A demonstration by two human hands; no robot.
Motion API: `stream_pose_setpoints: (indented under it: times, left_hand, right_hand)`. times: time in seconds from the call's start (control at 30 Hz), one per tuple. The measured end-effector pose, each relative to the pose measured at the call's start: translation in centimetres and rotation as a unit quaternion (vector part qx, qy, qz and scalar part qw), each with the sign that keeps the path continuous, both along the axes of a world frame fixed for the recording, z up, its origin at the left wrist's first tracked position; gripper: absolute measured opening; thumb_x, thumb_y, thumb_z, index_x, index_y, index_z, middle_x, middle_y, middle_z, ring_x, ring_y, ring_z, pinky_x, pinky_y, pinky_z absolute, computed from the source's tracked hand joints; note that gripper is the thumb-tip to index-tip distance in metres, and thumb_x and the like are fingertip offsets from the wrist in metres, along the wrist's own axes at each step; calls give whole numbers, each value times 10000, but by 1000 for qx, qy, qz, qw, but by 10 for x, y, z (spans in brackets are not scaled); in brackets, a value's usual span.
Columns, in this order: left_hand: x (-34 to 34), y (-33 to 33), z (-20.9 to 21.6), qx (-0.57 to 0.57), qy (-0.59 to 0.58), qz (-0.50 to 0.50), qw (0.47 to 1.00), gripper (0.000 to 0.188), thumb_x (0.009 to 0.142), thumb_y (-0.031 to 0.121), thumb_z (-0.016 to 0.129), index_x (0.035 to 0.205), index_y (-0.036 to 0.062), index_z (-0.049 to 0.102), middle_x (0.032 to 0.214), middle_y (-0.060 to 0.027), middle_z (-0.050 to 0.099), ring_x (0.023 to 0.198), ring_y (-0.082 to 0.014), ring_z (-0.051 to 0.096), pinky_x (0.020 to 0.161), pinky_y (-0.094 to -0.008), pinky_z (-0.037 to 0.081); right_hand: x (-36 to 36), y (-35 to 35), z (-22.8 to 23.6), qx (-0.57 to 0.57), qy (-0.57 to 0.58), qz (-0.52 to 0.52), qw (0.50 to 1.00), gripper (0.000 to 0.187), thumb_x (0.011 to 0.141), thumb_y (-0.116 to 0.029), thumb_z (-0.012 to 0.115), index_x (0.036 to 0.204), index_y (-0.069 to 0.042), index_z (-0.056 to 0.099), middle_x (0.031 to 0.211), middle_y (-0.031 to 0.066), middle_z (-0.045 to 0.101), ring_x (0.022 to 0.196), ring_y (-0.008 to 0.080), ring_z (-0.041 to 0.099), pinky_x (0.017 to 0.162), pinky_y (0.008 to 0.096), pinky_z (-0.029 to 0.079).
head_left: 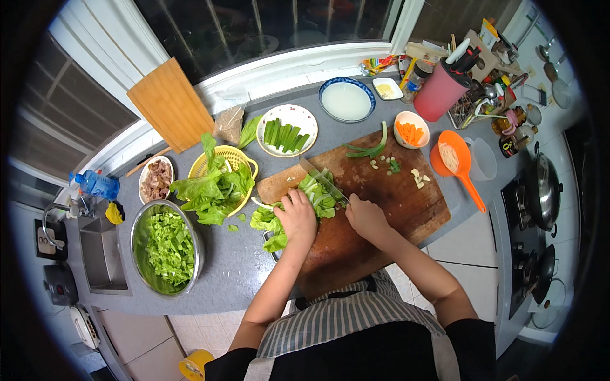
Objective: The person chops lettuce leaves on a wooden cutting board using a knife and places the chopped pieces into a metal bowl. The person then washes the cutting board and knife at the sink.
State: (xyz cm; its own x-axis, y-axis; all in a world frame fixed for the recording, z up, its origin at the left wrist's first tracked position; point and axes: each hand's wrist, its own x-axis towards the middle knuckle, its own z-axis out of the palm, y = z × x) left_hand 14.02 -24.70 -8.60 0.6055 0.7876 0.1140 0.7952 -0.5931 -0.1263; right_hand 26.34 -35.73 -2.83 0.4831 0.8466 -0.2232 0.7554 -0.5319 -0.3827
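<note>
A wooden cutting board lies on the grey counter with a bunch of leafy lettuce across its left part. My left hand presses down on the lettuce, its fingers bent over the leaves. In my right hand is the handle of a kitchen knife, its blade slanting up and left along the cut end of the greens. Scallion pieces and garlic bits are on the board's far and right parts. Left of the board, cut lettuce fills a steel bowl.
A yellow colander of whole leaves stands beside the steel bowl. Behind are a meat plate, a plate of green pieces and a bowl of cloudy liquid. Carrot strips and an orange strainer sit right, near the stove.
</note>
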Motion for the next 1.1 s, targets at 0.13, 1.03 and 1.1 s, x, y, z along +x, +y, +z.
stream_pose_setpoints:
  times: [0.13,1.03,1.1]
  left_hand:
    - [2,3,-1,4,9,-8,1000,323,849,179,485,1142,68,567,1080,-54,512,939,-220,478,789,-460,389]
    - [-7,7,17,-136,-70,-17,988,598,847,269,550,1323,-43,365,1181,-143,464,1093,-286,437,929,-448,323]
    - [-12,9,30,-201,-107,-34,973,713,853,337,565,1370,-65,281,1252,-189,424,1150,-328,400,988,-470,274]
  right_hand:
    - [13,-2,4,14,-2,-6,1000,195,904,-233,478,898,-40,447,728,235,622,687,440,610,619,546,484]
    - [-17,4,-12,55,-22,-4,998,170,880,-200,514,842,-37,487,655,184,625,653,389,639,597,499,519]
    - [-14,3,-14,59,-19,-7,998,179,882,-210,515,843,-38,486,654,183,624,652,391,637,599,500,517]
